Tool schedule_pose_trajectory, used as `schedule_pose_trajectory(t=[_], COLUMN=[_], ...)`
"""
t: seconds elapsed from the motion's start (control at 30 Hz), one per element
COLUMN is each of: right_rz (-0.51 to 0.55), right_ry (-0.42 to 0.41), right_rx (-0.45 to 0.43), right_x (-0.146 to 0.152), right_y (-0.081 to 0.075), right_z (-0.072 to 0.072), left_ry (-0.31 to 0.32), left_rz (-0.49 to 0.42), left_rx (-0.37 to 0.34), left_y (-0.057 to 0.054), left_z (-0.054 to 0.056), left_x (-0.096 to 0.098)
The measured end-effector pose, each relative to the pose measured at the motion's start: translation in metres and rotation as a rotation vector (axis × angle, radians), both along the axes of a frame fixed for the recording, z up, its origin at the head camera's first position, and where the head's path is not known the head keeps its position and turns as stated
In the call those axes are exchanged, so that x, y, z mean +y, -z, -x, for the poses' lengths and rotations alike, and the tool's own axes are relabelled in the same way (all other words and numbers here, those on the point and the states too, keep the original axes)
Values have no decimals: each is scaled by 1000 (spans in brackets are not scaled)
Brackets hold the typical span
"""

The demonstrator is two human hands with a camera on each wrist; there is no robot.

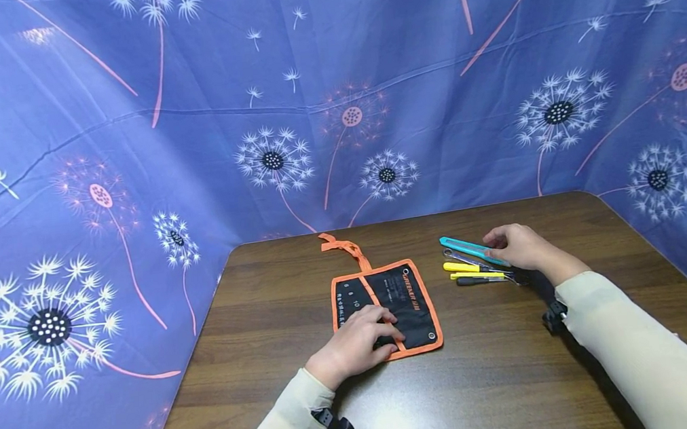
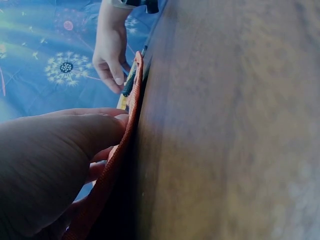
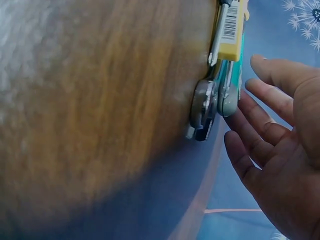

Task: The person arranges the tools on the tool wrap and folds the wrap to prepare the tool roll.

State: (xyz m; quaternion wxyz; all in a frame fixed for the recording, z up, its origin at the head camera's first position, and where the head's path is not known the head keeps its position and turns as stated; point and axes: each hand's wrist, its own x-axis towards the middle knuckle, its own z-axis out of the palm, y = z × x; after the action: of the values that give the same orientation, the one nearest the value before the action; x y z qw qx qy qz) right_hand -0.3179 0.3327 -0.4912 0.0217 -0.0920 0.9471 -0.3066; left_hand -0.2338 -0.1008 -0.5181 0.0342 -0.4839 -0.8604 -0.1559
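Observation:
A flat black tool pouch with orange edging lies on the table. My left hand rests on its lower left part, fingers loosely bent; in the left wrist view the thumb touches the orange edge. At the right, my right hand reaches over the near end of a teal utility knife. In the right wrist view its fingers are spread beside the tools, not closed round any. Beside the knife lie a metal wrench, yellow-handled tools and a black-handled tool.
An orange tie strap runs from the pouch toward the back edge of the brown wooden table. Behind the table hangs a blue cloth with a dandelion print. Each wrist wears a small black camera.

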Motion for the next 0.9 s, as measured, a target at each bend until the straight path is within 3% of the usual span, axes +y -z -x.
schedule_pose_trajectory(t=[0.9], right_rz=[-45], right_ry=[3], right_rx=[24], right_x=[-3], right_y=[10], right_z=[8], left_ry=[-6], left_rz=[-10], left_rx=[-22], left_y=[1], left_z=[-1], left_x=[-1])
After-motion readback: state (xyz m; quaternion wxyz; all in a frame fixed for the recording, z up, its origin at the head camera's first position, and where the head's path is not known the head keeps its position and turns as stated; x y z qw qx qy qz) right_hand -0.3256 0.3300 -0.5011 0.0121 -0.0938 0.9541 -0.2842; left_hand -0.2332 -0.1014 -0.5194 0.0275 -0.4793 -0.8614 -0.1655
